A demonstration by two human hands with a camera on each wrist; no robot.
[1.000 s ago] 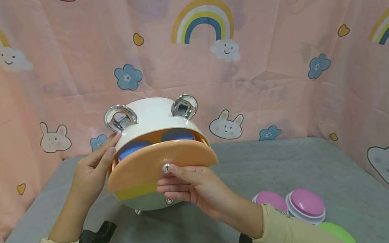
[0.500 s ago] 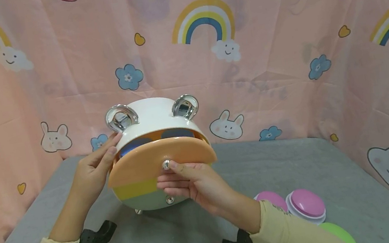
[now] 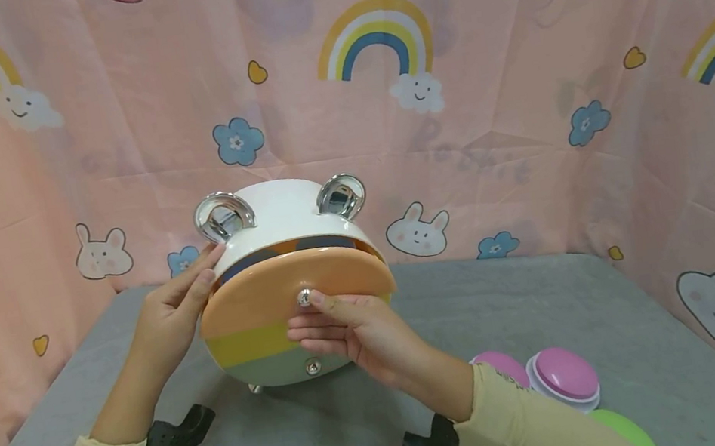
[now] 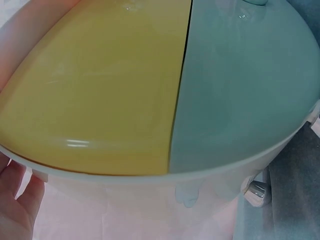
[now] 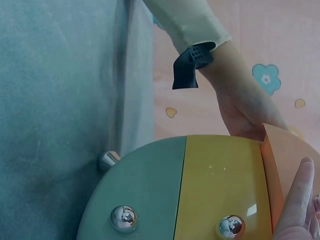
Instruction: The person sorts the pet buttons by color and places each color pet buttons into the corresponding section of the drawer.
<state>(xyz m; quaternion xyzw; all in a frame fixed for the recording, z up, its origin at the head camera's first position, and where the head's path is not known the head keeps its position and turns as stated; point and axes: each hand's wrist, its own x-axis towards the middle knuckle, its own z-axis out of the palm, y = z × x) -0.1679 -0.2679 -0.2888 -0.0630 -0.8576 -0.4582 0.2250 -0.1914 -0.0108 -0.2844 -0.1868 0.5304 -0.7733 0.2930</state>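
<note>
A white clock-shaped drawer box [image 3: 284,214] with silver bell-like ears stands on the grey cloth. Its top orange drawer [image 3: 258,294] sticks out slightly, with dark shapes inside mostly hidden. Below it, the yellow drawer [image 3: 254,344] and green drawer [image 3: 275,372] sit flush. My right hand [image 3: 362,329] has thumb and index finger at the orange drawer's silver knob [image 3: 304,297], the other fingers extended beneath it. My left hand [image 3: 167,311] rests against the box's left side with fairly straight fingers; in the left wrist view its fingers [image 4: 30,197] touch the rim.
Two pink domed discs with white bases, one pink disc [image 3: 566,374] fully visible, lie to the right beside my forearm. A green disc [image 3: 623,429] is partly behind my sleeve. A patterned pink curtain [image 3: 492,158] surrounds the grey table [image 3: 534,305].
The orange drawer has slid inward, narrowing the gap above it and hiding more of the blue things inside. My right hand has moved inward with it; the left hand has stayed.
</note>
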